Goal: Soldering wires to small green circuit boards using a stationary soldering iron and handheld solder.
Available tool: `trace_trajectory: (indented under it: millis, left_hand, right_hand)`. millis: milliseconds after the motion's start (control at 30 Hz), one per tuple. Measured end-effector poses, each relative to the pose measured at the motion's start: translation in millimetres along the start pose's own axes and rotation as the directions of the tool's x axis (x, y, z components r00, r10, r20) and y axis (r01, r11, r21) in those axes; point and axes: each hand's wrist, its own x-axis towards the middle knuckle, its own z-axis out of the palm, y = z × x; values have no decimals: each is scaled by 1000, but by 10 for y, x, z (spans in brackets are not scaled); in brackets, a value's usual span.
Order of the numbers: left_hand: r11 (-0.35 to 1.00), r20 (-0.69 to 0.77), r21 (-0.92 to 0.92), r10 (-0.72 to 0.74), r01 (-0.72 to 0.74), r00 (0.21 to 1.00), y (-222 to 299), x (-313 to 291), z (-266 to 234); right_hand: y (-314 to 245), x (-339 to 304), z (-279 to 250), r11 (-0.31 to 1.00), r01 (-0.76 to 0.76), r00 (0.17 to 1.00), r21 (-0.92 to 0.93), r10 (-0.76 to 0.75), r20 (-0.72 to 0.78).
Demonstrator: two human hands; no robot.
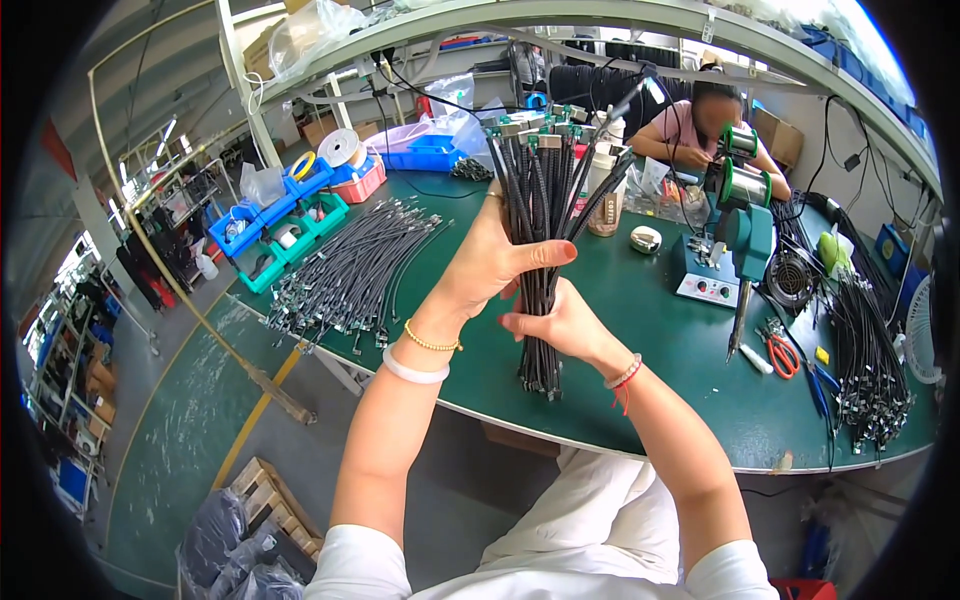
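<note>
Holding a thick upright bundle of black cables (537,205) with both hands, above the near middle of a dark green tabletop (650,350). Gripping it higher up with the left hand (492,255), pressing that thumb across the near face. Gripping it a bit lower, from the right, with the right hand (563,322), laying that thumb across the front too. Not really seeing the other fingers, mostly hiding behind the cables. Flaring out at the top into small green-and-silver connectors (545,135). Not managing to tell about the bottom ends touching the table or not.

Wearing a yellow beaded bracelet (432,342) and a smooth white bangle (415,370) on the left wrist, btw.

Over on the left, seeing a loose spread of black cables with silver ends (350,265), lying near some blue (312,183) and green plastic bins (262,282).

Over on the right, looking at a blue box with knobs (708,288), a teal stand (750,240) and, nearer, some orange-handled pliers (783,358). Also spotting another black cable pile (868,370) along the right edge. On the far side, facing a person in a pink top (675,128), leaning over the table.
</note>
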Motion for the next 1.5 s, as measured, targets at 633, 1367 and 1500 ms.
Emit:
trace_trajectory:
  millis: [633,1367,1500]
  left_hand:
    - [990,53,-140,21,-14,998,125,291,-77]
    - [987,360,-161,74,-17,930,-144,651,66]
    - [995,452,-66,-32,70,891,-103,698,41]
  right_hand:
    - [93,-100,-181,974,-78,983,214,40,177]
    - [209,16,-564,955,-74,922,288,-44,385]
    - [186,34,-635,954,-203,859,220,65,508]
